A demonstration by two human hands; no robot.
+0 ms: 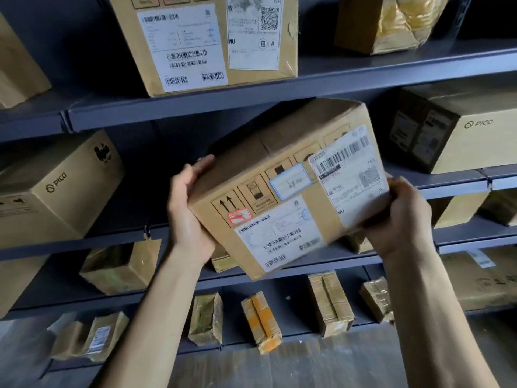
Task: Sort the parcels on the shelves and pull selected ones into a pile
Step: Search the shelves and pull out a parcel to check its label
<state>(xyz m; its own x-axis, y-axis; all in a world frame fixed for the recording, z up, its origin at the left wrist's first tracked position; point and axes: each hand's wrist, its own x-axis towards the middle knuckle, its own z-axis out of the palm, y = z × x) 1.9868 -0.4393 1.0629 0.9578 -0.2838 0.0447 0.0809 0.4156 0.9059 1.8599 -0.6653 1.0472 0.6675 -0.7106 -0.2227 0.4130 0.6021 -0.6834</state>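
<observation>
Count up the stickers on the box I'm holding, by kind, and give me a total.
White barcode labels: 2
Blue-bordered sticker: 1
Red sticker: 1
Total on the box: 4

The left grip (pixel 190 208) and right grip (pixel 402 217) are holding a tilted brown box (pixel 282 191) with stickers in front of the dark shelf (pixel 195 107).
</observation>
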